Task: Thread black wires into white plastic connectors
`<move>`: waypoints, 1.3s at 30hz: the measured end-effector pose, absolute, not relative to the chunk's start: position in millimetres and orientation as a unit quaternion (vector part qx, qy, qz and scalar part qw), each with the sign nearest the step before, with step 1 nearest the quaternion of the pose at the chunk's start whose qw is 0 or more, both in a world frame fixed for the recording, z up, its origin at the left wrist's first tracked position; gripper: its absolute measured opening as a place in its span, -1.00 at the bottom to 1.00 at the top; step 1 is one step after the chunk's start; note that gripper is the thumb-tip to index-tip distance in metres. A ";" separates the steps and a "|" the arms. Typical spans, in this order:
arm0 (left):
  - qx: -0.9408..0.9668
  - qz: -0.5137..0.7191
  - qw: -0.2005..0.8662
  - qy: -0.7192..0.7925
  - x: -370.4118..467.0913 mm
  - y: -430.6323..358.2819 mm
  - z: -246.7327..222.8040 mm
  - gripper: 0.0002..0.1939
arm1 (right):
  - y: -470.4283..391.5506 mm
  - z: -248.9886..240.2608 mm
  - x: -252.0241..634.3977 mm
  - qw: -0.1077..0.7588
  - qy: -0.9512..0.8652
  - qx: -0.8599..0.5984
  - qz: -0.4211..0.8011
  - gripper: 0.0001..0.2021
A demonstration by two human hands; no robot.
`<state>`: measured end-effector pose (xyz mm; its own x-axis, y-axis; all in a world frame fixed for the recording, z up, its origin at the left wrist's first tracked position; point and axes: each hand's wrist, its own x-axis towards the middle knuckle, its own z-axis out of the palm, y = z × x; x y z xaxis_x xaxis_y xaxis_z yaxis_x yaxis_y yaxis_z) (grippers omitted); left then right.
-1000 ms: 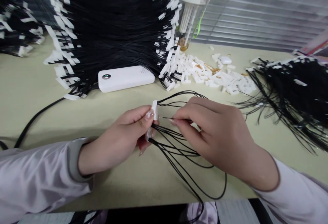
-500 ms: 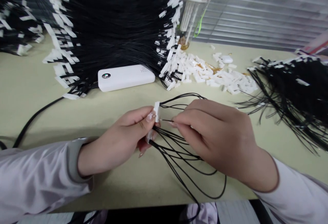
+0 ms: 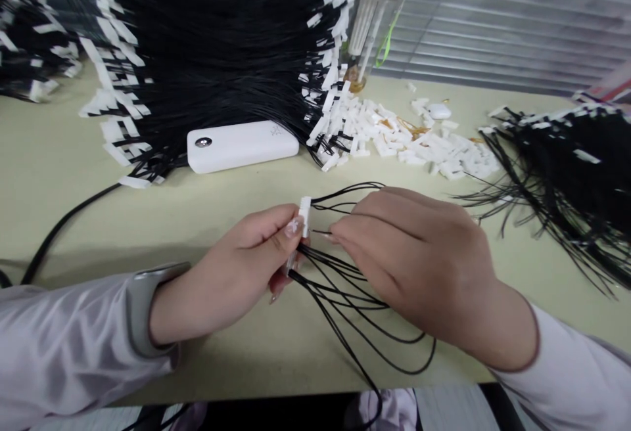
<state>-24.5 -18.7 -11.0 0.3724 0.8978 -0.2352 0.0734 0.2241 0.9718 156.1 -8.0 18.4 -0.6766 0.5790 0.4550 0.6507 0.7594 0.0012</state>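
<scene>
As I watch the head view, the left hand [image 3: 231, 273] pinches a white connector [image 3: 305, 211] below the white power bank's [image 3: 243, 147] right end, likely to keep it still; farther right, the right hand's [image 3: 424, 267] closed fingers grip a black wire [image 3: 322, 231] near its tip, likely to aim it.

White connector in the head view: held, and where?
Yes: the left hand pinches the white connector by its lower part, thumb on its near face.
</scene>
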 end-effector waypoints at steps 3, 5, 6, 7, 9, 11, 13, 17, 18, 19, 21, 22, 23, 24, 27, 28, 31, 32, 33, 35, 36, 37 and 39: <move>0.542 0.315 0.625 0.466 -23.7 -18.5 -10.7 -0.73 | -7.2 20.0 153.4 0.225 -0.914 -0.306 -0.145 -0.84; 0.543 0.305 0.626 0.468 -23.2 -18.4 -10.2 -0.71 | -7.5 22.9 151.7 0.234 -0.909 -0.296 -0.175 -0.81; 0.544 0.301 0.627 0.468 -22.9 -18.4 -10.0 -0.70 | -7.9 24.5 151.2 0.238 -0.908 -0.292 -0.181 -0.79; 0.546 0.300 0.627 0.468 -22.7 -18.5 -9.9 -0.70 | -8.4 26.0 150.9 0.241 -0.908 -0.288 -0.183 -0.78; 0.549 0.300 0.627 0.464 -22.4 -18.7 -9.9 -0.68 | -9.3 28.6 151.4 0.244 -0.910 -0.284 -0.180 -0.78; 0.552 0.300 0.626 0.462 -22.4 -18.8 -10.1 -0.68 | -10.1 30.3 152.9 0.244 -0.912 -0.278 -0.177 -0.78; 0.548 0.303 0.626 0.465 -22.6 -18.8 -10.0 -0.70 | -10.6 31.6 155.0 0.250 -0.912 -0.271 -0.181 -0.80; 0.522 0.310 0.637 0.475 -23.2 -19.4 -8.4 -0.74 | -11.3 32.5 157.4 0.273 -0.906 -0.260 -0.193 -0.82; 0.519 0.306 0.641 0.475 -23.3 -19.6 -7.7 -0.74 | -11.4 32.1 157.5 0.273 -0.905 -0.263 -0.192 -0.82; 0.519 0.301 0.644 0.475 -23.3 -19.8 -7.0 -0.74 | -11.4 31.4 157.3 0.273 -0.904 -0.267 -0.191 -0.82; 0.524 0.296 0.642 0.475 -23.2 -20.1 -5.7 -0.74 | -11.3 29.6 156.8 0.270 -0.903 -0.276 -0.189 -0.83; 0.528 0.294 0.639 0.476 -23.2 -20.1 -5.2 -0.75 | -11.1 28.6 156.6 0.271 -0.903 -0.275 -0.190 -0.83; 0.531 0.294 0.636 0.477 -23.1 -20.0 -4.8 -0.75 | -10.7 27.9 156.4 0.272 -0.903 -0.273 -0.192 -0.83; 0.533 0.294 0.635 0.477 -23.0 -20.0 -4.7 -0.75 | -10.4 27.4 156.3 0.272 -0.903 -0.271 -0.194 -0.83; 0.533 0.294 0.637 0.474 -22.9 -19.6 -5.0 -0.75 | -9.6 27.2 156.3 0.266 -0.905 -0.267 -0.197 -0.82; 0.535 0.294 0.636 0.473 -23.0 -19.6 -5.2 -0.74 | -9.6 27.4 156.3 0.262 -0.907 -0.266 -0.196 -0.82; 0.541 0.291 0.630 0.475 -23.5 -19.7 -5.9 -0.73 | -9.8 28.0 156.7 0.254 -0.910 -0.261 -0.197 -0.82; 0.543 0.291 0.629 0.475 -23.8 -19.8 -6.0 -0.73 | -9.9 28.2 156.8 0.253 -0.910 -0.261 -0.198 -0.82; 0.544 0.292 0.629 0.473 -24.0 -20.0 -6.1 -0.73 | -9.9 28.4 156.9 0.253 -0.910 -0.262 -0.199 -0.83; 0.545 0.296 0.629 0.468 -24.3 -20.2 -6.1 -0.73 | -10.0 29.1 157.0 0.253 -0.910 -0.260 -0.201 -0.83; 0.545 0.298 0.630 0.466 -24.4 -20.2 -6.1 -0.73 | -10.1 29.5 157.0 0.252 -0.911 -0.259 -0.200 -0.83; 0.546 0.300 0.629 0.465 -24.4 -20.1 -6.0 -0.73 | -10.2 29.9 156.9 0.251 -0.911 -0.258 -0.199 -0.83; 0.546 0.300 0.628 0.466 -24.2 -19.6 -6.0 -0.73 | -10.4 30.4 156.7 0.251 -0.913 -0.256 -0.196 -0.82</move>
